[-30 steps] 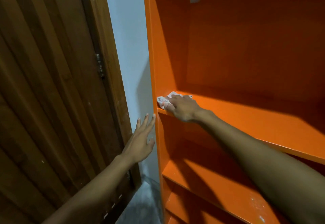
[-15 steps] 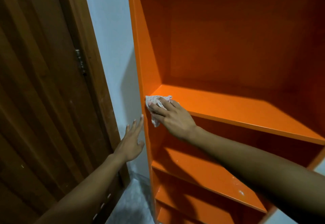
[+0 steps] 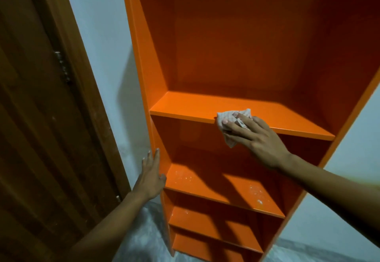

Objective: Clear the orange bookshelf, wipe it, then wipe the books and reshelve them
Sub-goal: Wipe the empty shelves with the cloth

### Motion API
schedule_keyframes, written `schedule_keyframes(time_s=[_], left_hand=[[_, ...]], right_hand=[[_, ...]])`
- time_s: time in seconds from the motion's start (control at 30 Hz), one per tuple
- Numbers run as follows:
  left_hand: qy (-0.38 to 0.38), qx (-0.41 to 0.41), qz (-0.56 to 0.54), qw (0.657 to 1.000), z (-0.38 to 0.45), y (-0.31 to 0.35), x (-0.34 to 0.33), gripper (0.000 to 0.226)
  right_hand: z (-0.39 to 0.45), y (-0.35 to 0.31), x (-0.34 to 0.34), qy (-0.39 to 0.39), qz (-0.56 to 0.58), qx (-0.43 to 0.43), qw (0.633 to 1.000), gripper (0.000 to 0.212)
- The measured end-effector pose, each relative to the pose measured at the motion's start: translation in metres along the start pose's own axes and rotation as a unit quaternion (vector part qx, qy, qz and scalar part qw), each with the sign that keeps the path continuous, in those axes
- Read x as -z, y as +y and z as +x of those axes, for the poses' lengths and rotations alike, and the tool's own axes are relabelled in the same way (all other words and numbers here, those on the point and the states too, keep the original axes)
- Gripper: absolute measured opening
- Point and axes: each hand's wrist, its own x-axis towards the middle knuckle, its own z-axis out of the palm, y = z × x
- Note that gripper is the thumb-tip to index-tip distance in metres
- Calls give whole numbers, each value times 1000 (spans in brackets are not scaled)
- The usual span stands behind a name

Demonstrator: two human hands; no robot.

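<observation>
**Cloth at the front edge of the upper shelf**

Nearest the camera, two bare forearms reach in from the bottom corners. The left hand lies flat against the outer face of the orange bookshelf's left side panel, fingers straight and close together, pointing up, the thumb hooked just round the panel's front edge at the height of the second shelf. It holds nothing.

Higher and further in, the right hand presses a pale, crumpled cloth against the front edge of the upper shelf, a little right of the middle. The fingers are spread slightly and laid over the cloth (a tail of it hangs below the shelf edge, under the fingers), with part of the fabric bunched on top of the board.

The second shelf carries white specks and smears near both ends. Below it two more shelves show, all bare of books.

Behind the unit is a pale wall; to the left stands a dark wooden door with a metal hinge on its frame. Grey floor shows at the foot of the bookshelf.
</observation>
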Motion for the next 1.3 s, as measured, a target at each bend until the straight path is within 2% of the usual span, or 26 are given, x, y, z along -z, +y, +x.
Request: schedule_keyframes(time_s=[0.3,0.4,0.53,0.6,0.67,0.7,0.77,0.83,0.93,0.97,1.03,1.13,1.27,1.3], left_hand=[[-109,5,21,994,-37,38,-101,87],[-131,-13,42,990,-39,48,-132,84],[-120,-50,105,986,-33,62,-156,76],[-116,-58,141,982,-30,64,-166,72],[-122,-59,168,976,-26,61,-174,73],[-136,-55,176,973,-23,57,-180,75],[-149,-44,182,971,-19,37,-203,74],[-171,-26,179,969,-24,31,-212,73],[-148,-46,167,974,-30,26,-215,80],[-142,-52,163,975,-31,25,-215,82],[-129,-62,149,978,-31,26,-212,85],[-130,-70,125,981,-31,29,-211,83],[-127,-71,116,983,-35,31,-211,82],[-123,-73,116,983,-36,31,-211,84]], right_hand=[[-118,38,11,56,48,-120,990,45],[-138,22,13,82,90,-169,978,41],[-155,-23,-9,50,198,-212,956,38],[-166,-48,-33,-3,244,-278,929,38],[-176,-68,-63,-77,286,-368,882,78],[-179,-78,-75,-113,305,-405,854,90],[-182,-91,-97,-167,339,-473,796,87],[-186,-99,-118,-189,368,-516,750,71],[-190,-110,-149,-237,380,-524,725,55],[-189,-115,-158,-265,367,-523,722,50],[-186,-125,-169,-315,322,-511,733,56],[-182,-136,-178,-330,300,-443,778,69],[-183,-150,-182,-245,358,-324,841,43],[-181,-155,-178,-222,375,-291,852,45]])
